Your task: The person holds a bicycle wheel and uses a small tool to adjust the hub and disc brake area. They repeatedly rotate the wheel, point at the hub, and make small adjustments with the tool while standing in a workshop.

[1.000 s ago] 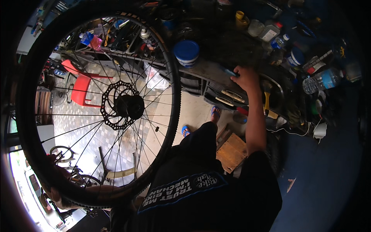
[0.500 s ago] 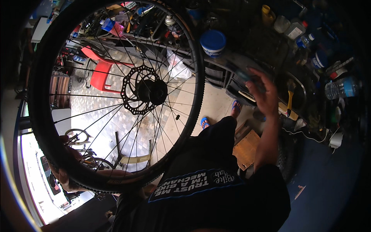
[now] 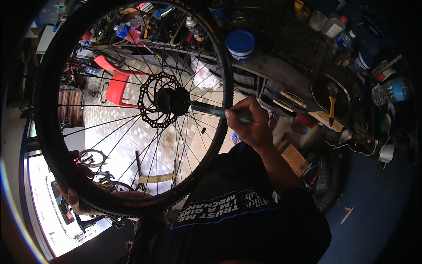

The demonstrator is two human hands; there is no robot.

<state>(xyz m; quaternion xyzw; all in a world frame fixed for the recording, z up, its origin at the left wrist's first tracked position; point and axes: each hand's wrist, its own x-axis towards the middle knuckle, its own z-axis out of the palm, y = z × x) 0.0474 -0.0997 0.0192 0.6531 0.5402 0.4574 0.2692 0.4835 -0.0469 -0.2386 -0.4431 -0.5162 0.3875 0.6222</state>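
Note:
A bicycle wheel (image 3: 132, 208) with a black tyre, black spokes and a disc rotor (image 3: 147, 115) is held upright in front of me on the left. My left hand (image 3: 77, 201) wraps round the tyre at its lower left; the tyre hides part of the fingers. In my right hand (image 3: 251, 123) is a dark, slim, stick-like tool (image 3: 206, 108), its exact kind unclear. The fingers close round its right end, by the wheel's right side. Its left end points at the hub (image 3: 174, 102) and reaches or nearly reaches it.
A cluttered workbench runs along the far side, with a blue-lidded tub (image 3: 240, 45), a round pan (image 3: 320, 88) with a yellow-handled brush (image 3: 332, 104) and plastic bottles (image 3: 391, 91). Beyond the spokes stands a red chair (image 3: 118, 88). Another tyre (image 3: 327, 189) is at right.
My right hand has come left and down from beside the bench, bringing the slim tool across the wheel's right side to the hub. The left hand stays on the tyre.

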